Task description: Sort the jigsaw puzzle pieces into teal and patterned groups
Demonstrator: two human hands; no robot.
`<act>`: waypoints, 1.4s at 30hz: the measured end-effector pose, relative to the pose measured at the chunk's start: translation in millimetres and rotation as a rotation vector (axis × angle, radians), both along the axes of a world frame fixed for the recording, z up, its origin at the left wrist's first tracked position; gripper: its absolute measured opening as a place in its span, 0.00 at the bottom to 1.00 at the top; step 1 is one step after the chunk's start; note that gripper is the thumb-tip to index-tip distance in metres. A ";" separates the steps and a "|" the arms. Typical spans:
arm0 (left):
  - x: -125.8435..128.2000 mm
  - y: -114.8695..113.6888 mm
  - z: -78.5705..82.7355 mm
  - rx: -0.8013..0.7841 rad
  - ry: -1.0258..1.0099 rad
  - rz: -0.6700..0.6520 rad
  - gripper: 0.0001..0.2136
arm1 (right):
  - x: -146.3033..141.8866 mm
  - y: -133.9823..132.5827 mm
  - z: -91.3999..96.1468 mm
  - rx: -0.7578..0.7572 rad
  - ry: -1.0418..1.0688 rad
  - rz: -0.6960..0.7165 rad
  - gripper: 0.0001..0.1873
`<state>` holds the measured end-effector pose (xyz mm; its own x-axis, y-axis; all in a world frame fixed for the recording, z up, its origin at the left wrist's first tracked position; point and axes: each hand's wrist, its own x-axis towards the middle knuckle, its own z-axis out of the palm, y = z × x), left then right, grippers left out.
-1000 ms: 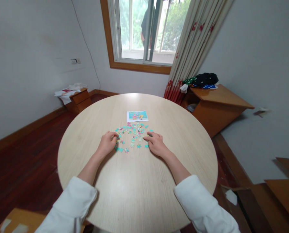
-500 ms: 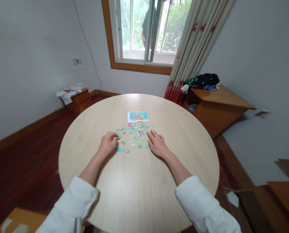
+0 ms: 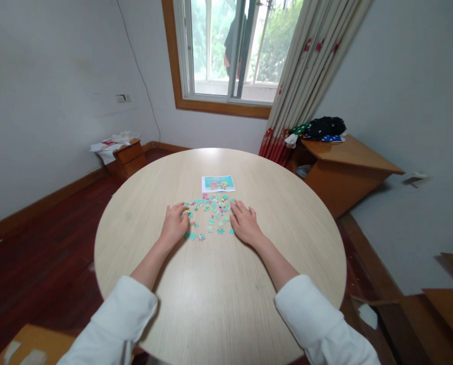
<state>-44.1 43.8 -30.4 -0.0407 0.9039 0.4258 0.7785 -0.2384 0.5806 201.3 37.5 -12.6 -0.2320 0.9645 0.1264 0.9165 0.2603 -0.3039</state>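
Several small teal, pink and yellow jigsaw pieces (image 3: 211,210) lie scattered on a round pale wooden table (image 3: 218,284). A small colour picture card (image 3: 217,183) lies just beyond them. My left hand (image 3: 176,222) rests flat at the left edge of the pieces, fingers stretched forward and touching them. My right hand (image 3: 244,222) lies flat at the right edge of the pieces, fingers spread. Neither hand holds a piece. Both arms wear white sleeves.
A wooden desk (image 3: 344,162) with dark polka-dot cloth (image 3: 323,126) stands at the right by a curtain (image 3: 310,66). A low wooden cabinet (image 3: 127,154) with papers is at the left wall. A person stands outside the window (image 3: 234,45). Cardboard lies at the lower right and lower left.
My left hand has opened from a curl to lie flat on the pieces. My right hand drew back from the pile and spread its fingers at the right edge.
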 end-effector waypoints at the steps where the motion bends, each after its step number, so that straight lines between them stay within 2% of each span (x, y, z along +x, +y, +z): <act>1: 3.2 -0.6 -0.4 -0.010 0.013 -0.015 0.13 | -2.7 1.2 -0.7 -0.002 -0.013 0.005 0.27; 10: 44.3 -14.3 3.4 -0.057 0.164 -0.161 0.15 | -17.6 3.1 -3.3 -0.009 -0.086 0.102 0.27; 14: 53.0 -14.7 6.0 -0.027 0.173 -0.219 0.15 | -20.4 2.1 -6.7 0.032 0.012 0.201 0.24; 19: 55.5 -6.4 5.4 -0.043 0.229 -0.144 0.15 | -21.5 11.2 -9.4 0.108 0.123 0.178 0.24; 25: 63.3 2.2 10.3 -0.094 0.352 -0.037 0.17 | -28.8 33.0 -7.1 0.116 0.069 0.062 0.25; 29: 60.6 4.0 13.4 -0.128 0.410 -0.006 0.18 | -31.5 37.8 -6.3 0.079 0.083 0.093 0.23; 35: 49.7 4.0 13.4 -0.180 0.438 0.004 0.19 | -27.5 39.7 -6.2 0.166 0.195 0.109 0.18; 38: 50.5 2.4 16.0 -0.168 0.452 -0.005 0.18 | -27.5 44.5 -6.0 0.180 0.144 0.073 0.19; 42: 54.0 -0.4 19.5 -0.143 0.472 0.001 0.15 | -30.2 49.8 -3.0 0.123 0.023 0.056 0.23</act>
